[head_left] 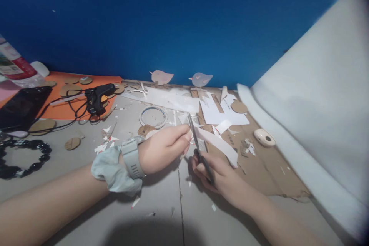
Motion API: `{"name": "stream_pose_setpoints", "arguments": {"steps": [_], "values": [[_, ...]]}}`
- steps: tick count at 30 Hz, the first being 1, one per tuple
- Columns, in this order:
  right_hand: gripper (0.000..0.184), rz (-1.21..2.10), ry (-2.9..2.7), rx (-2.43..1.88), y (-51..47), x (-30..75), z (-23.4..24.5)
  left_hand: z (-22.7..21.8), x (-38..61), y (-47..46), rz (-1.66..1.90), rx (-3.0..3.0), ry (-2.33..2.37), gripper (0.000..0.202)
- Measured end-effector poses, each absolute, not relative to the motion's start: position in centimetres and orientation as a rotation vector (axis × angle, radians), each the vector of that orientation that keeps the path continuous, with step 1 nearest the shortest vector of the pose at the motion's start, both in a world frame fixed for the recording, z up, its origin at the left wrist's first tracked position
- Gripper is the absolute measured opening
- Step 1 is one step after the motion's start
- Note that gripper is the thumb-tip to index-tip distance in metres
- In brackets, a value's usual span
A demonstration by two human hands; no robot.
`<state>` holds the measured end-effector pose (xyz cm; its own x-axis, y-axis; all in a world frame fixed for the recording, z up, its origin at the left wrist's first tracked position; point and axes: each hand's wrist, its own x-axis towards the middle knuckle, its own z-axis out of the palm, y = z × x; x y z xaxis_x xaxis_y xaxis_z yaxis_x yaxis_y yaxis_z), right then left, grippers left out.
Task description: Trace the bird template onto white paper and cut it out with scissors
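Observation:
My right hand (215, 171) is wrapped round the black handles of a pair of scissors (194, 132), whose blades point away from me. A curved strip of white paper (220, 144) passes at the blades and reaches out to the right. Just left of the blades, the fingers of my left hand (165, 148) are pinched together, apparently on the near end of this strip, which they mostly hide. On my left wrist are a grey watch (132, 157) and a pale green scrunchie (118, 173).
Behind my hands lie a tape roll (140, 119) and white paper sheets (184, 100). Two paper birds (162, 77) stand by the blue wall. At left are a glue gun (99, 98), orange sheet (60, 113), phone (24, 105), bottle (20, 65) and beads (43, 157); at right, cardboard (268, 173) and a whitish oval case (263, 137).

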<state>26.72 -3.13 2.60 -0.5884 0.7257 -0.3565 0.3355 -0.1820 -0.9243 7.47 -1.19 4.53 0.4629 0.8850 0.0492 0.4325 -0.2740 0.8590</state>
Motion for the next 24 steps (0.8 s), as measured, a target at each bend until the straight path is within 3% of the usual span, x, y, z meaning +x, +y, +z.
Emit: {"name": "stream_pose_setpoints", "arguments": {"steps": [24], "values": [[0.030,1.838,-1.715,-1.291,-3.32,26.68,2.85,4.79,7.30,-1.14,0.656,1.886,1.095,0.031]]}}
